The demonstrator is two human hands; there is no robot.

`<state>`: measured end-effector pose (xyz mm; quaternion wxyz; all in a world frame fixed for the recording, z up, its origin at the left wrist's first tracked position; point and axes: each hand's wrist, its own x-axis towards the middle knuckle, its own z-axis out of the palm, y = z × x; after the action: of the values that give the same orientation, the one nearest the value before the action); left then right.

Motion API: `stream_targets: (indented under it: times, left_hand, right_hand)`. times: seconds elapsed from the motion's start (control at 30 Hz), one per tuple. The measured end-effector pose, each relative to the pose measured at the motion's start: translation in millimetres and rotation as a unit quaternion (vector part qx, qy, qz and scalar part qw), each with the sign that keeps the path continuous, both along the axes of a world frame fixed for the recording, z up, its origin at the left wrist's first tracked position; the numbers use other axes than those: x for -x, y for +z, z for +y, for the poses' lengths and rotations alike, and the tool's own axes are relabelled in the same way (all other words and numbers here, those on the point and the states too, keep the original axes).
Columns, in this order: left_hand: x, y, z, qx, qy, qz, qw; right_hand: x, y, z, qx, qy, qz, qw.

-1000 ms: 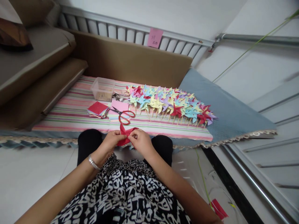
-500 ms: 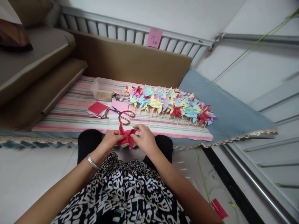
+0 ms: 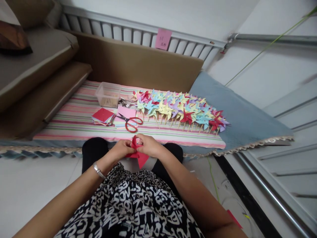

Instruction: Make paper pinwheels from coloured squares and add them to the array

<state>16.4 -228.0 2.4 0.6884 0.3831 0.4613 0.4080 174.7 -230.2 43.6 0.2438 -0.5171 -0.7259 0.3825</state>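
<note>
Above my lap, a red paper pinwheel (image 3: 142,160) is pinched between my two hands. My left hand (image 3: 122,148), with a silver bangle at the wrist, grips its left side near the centre. On the other side my right hand (image 3: 149,146) has thumb and fingers closed on the paper close to the middle. One red point sticks up between the hands and another hangs down below them; the fingers cover the centre. Just beyond, red-handled scissors (image 3: 131,124) lie across a stack of pastel paper squares (image 3: 127,112).
A red-topped paper pile (image 3: 103,115) and a clear plastic box (image 3: 107,94) of thin sticks stand at left. Several finished pinwheels (image 3: 177,107) on sticks lie in rows to the right on the striped cloth (image 3: 66,128). Cardboard (image 3: 138,64) leans behind.
The red pinwheel has been turned in my hands, one point now hanging lower toward my lap. Both hands have moved slightly closer together over it.
</note>
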Motion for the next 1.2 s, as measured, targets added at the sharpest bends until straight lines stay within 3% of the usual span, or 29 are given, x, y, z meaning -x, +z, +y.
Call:
stream_targets:
  times: [0.1,0.23,0.47,0.8,0.93,1.03,1.13,1.2]
  left_hand:
    - [1.6,7.3,1.4,-0.013,-0.051,0.060,0.997]
    - [7.3,13.4,-2.5,-0.011,-0.016,0.029,0.999]
    - [-3.7,4.8,-16.6,0.023,-0.023,-0.100,0.994]
    - [-13.8,5.4,-16.2,0.022,0.047,-0.152,0.987]
    - [-12.3,0.6,-11.9,0.017,0.082,-0.143,0.986]
    - [-6.3,-1.3,-5.6,0.027,0.124,-0.117,0.985]
    - [1.5,-2.1,1.2,0.038,0.165,-0.107,0.980]
    - [5.3,-3.1,5.2,0.044,0.178,-0.114,0.976]
  right_hand:
    - [-2.4,-3.4,2.3,0.091,-0.033,0.080,0.992]
    - [-5.5,-8.2,4.4,0.179,-0.103,0.193,0.959]
    - [4.0,-10.8,3.2,0.188,-0.146,0.281,0.930]
    - [9.8,-8.8,0.3,0.204,-0.159,0.356,0.898]
    - [12.1,-15.1,0.6,0.198,-0.162,0.346,0.903]
    - [8.7,-21.2,-2.4,0.141,-0.151,0.270,0.940]
    - [2.2,-25.5,-12.7,-0.041,-0.143,0.142,0.979]
    - [-0.7,-26.9,-22.4,-0.177,-0.108,0.059,0.976]
